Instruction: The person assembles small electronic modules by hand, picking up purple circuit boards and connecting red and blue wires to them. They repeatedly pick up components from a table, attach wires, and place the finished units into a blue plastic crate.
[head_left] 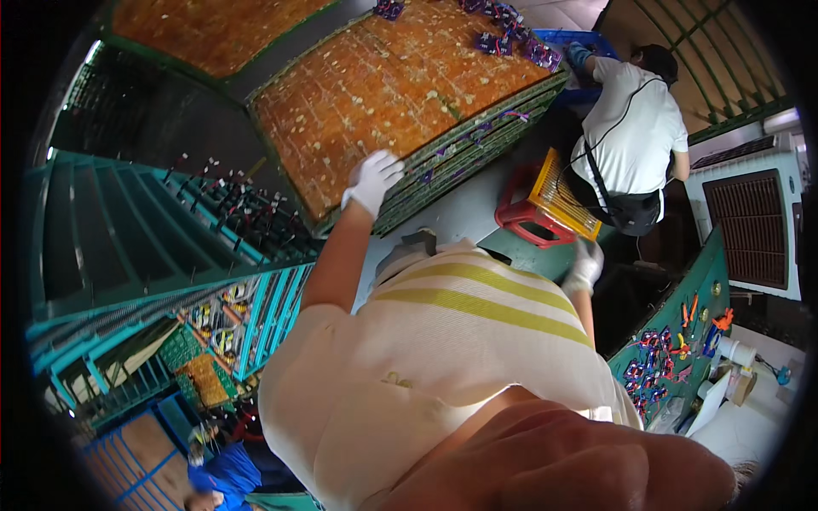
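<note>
My left hand (375, 180), in a white glove, rests on the near edge of an orange-brown board (392, 102) with pale blotches. Its fingers lie over the edge, not closed round anything. That board tops a stack of green-edged layers (469, 153), with purple pieces and wires poking out between them. My right hand (586, 266), also gloved in white, hangs low at my right side. It is close to a yellow-topped red stool (558, 204); contact cannot be made out. Its fingers look loosely apart, with nothing visible in them.
A person in white (635, 136) sits beyond the stool by a blue bin (562, 38). Small purple circuit pieces (503, 34) lie on the stack's far end. Teal racks (111, 230) stand left. Tools and parts cover a green table (673, 341) at right. Another person in blue (223, 473) is lower left.
</note>
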The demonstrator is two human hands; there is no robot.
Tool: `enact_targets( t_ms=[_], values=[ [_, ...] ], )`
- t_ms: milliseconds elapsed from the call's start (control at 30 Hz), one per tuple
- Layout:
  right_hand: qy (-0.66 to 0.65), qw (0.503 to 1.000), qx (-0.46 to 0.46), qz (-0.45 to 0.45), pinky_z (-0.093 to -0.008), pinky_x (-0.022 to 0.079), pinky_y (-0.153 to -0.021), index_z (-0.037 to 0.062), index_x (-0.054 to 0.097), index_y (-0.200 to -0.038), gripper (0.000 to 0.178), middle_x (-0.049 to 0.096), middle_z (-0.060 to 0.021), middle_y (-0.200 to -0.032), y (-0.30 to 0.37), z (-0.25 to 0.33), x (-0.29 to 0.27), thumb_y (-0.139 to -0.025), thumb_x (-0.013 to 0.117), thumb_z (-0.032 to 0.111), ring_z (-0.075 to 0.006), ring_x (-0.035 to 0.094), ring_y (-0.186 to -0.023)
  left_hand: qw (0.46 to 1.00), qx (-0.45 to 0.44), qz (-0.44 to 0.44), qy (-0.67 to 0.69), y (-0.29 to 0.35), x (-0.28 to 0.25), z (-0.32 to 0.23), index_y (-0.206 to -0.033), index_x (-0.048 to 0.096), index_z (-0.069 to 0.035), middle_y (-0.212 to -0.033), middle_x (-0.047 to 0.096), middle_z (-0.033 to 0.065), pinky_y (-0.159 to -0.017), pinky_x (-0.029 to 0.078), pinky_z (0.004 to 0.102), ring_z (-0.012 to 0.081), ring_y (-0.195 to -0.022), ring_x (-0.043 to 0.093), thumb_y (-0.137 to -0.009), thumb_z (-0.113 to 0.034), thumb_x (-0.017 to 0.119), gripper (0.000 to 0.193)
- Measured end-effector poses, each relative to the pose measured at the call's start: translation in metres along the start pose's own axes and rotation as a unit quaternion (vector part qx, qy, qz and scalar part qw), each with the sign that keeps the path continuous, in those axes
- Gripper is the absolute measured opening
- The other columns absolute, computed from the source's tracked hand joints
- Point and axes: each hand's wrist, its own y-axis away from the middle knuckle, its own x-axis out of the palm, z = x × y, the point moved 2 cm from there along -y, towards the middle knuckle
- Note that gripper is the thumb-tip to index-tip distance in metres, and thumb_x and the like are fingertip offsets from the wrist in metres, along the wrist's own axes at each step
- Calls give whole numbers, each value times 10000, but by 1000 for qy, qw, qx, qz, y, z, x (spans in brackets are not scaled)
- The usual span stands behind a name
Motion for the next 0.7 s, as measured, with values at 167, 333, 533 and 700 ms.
enact_targets(
  t_ms=[167, 333, 533, 700],
  values=[
    [436, 827, -337, 109, -433, 326, -1065, 67, 532, -1227, 637, 413, -184, -1386, -81, 155, 194, -628, 732, 156, -380, 379, -1278, 958, -113, -255, 62, 12, -39, -69, -1127, 519, -17, -1035, 608, 149, -748, 534, 462, 361, -879, 635, -925, -319, 495, 364],
    [724, 545, -411, 100, -459, 229, -1127, 85, 453, -1323, 444, 314, -110, -1489, -260, 197, 272, -882, 461, 140, -287, 276, -1384, 728, -117, -328, -590, 14, 32, -104, -933, 596, -21, -681, 601, 112, -590, 475, 406, 317, -641, 612, -947, -274, 456, 290],
    [824, 481, -299, 9, -535, 264, -1085, 112, 445, -1337, 462, 305, -52, -1507, -419, 212, 254, -875, 435, 108, -251, 153, -1434, 567, 66, -168, -803, 30, 61, -88, -931, 552, -50, -822, 584, 138, -690, 465, 448, 338, -810, 576, -861, -234, 603, 203],
    [727, 679, -93, -44, -476, 514, -855, 193, 280, -1418, 551, 468, -154, -1356, -421, 215, 258, -897, 444, 117, -374, 596, -1091, 483, -41, -91, -870, 43, 58, -81, -948, 545, -95, -917, 549, 98, -761, 469, 431, 300, -909, 552, -757, -269, 698, 301]
  ],
)
